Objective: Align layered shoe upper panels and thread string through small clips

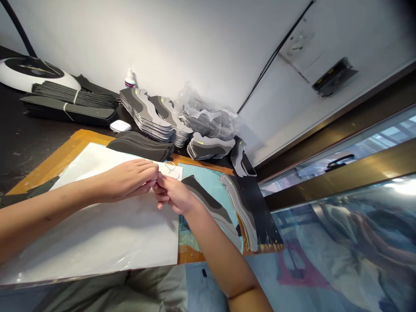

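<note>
My left hand (133, 177) and my right hand (175, 193) meet fingertip to fingertip above a white sheet (136, 236). Both are closed in a pinch, and whatever lies between the fingers is hidden or too small to name. Just behind the fingertips, thin pale loops (173, 172), like rubber bands or string, rest at the sheet's far edge. Beside my right forearm, a dark and light grey curved shoe piece (212, 206) lies on a light blue mat (208, 173). A narrow stack of curved grey pieces (242, 214) sits further right.
Behind the sheet lie dark flat pieces (139, 145). Further back are banded black stacks (69, 110), grey shoe-piece stacks (146, 115), a clear plastic bag (208, 115), a white case (120, 126), a small bottle (130, 79) and a lamp base (19, 76). A metal-framed window (341, 177) borders the right.
</note>
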A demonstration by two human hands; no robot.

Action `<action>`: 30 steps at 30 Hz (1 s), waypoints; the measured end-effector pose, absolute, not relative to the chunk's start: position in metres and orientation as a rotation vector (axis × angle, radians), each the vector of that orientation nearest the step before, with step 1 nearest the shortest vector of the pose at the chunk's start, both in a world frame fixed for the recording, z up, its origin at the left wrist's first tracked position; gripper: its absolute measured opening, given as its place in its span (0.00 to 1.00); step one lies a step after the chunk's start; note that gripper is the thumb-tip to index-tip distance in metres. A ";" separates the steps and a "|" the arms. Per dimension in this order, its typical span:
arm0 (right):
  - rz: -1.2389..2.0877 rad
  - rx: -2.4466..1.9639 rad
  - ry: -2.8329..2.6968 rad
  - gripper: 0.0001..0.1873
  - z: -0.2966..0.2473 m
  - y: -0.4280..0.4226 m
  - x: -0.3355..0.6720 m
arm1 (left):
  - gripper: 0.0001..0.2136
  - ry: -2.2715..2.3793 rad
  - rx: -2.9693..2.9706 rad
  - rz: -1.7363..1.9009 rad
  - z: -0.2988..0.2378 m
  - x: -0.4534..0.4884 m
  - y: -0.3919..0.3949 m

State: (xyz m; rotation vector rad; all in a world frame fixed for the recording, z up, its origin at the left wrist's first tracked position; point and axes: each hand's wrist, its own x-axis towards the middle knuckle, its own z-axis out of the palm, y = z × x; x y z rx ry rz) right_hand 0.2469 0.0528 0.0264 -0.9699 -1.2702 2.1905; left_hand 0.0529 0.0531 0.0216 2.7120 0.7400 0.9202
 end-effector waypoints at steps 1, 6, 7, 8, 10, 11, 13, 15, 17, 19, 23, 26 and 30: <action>2.170 -0.986 -1.290 0.20 0.025 0.054 0.248 | 0.09 0.753 2.616 0.891 0.020 0.052 0.052; 2.115 -1.079 -1.405 0.17 0.015 0.056 0.247 | 0.15 0.837 2.164 0.738 0.015 0.046 0.052; 2.118 -1.042 -1.421 0.18 0.013 0.057 0.247 | 0.16 0.832 2.096 0.739 0.017 0.046 0.052; 2.120 -0.983 -1.433 0.20 0.011 0.057 0.247 | 0.17 0.822 2.029 0.753 0.019 0.046 0.052; 2.101 -0.834 -1.451 0.25 0.009 0.056 0.246 | 0.18 0.791 1.908 0.793 0.025 0.047 0.052; 2.076 -0.760 -1.456 0.27 0.008 0.056 0.246 | 0.19 0.776 1.854 0.813 0.028 0.048 0.051; 2.010 -0.652 -1.471 0.29 0.008 0.054 0.247 | 0.19 0.743 1.760 0.827 0.030 0.051 0.048; 1.940 -0.611 -1.483 0.30 0.007 0.051 0.246 | 0.18 0.702 1.640 0.834 0.028 0.054 0.046; 1.876 -0.611 -1.462 0.29 0.007 0.048 0.244 | 0.17 0.659 1.498 0.849 0.022 0.058 0.044; 1.805 -0.642 -1.386 0.29 0.007 0.045 0.240 | 0.16 0.648 1.400 0.892 0.014 0.063 0.042; 1.652 -0.816 -1.141 0.26 0.005 0.044 0.229 | 0.15 0.828 1.542 1.023 0.001 0.076 0.037; 1.495 -0.964 -1.065 0.22 0.003 0.047 0.229 | 0.14 1.046 1.881 1.059 -0.003 0.083 0.033; 1.098 -1.103 -1.401 0.17 0.006 0.052 0.241 | 0.10 1.144 2.407 1.049 -0.001 0.085 0.028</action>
